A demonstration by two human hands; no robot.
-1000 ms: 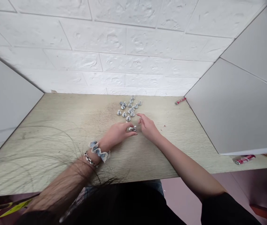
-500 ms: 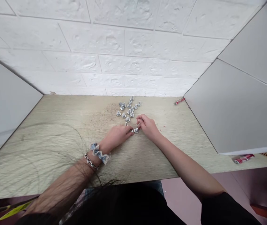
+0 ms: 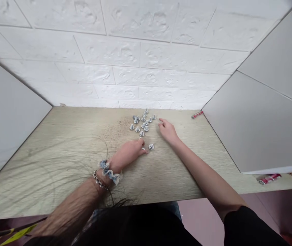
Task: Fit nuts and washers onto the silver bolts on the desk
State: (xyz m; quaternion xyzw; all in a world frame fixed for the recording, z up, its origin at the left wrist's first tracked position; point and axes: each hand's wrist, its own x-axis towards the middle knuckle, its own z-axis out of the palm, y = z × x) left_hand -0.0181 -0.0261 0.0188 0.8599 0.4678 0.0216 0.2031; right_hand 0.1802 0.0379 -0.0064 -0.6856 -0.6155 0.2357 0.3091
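Screws [image 3: 142,133], silvery, each with a broad washer-like base, in a loose cluster on the pale wood-grain worktop [image 3: 79,150], toward the white brick-patterned wall [image 3: 125,54]. Most stand shank up; one or two at the cluster's left side overlap, lie unclear. Lone screw [image 3: 151,147] sits apart, nearer the person, just beside the left hand's fingertips. Left hand [image 3: 128,153] low over the worktop, thumb and fingers bent, slightly parted; small whitish item [image 3: 143,149] shows between them, cannot tell whether gripped. Right hand [image 3: 168,131] partly open, index finger out toward the rightmost screw of the cluster, not touching; other fingers curled, nothing seen in them. Red cylinder [image 3: 197,114] by the right grey panel [image 3: 259,126]; second red cylinder [image 3: 269,179] near the worktop's front right.
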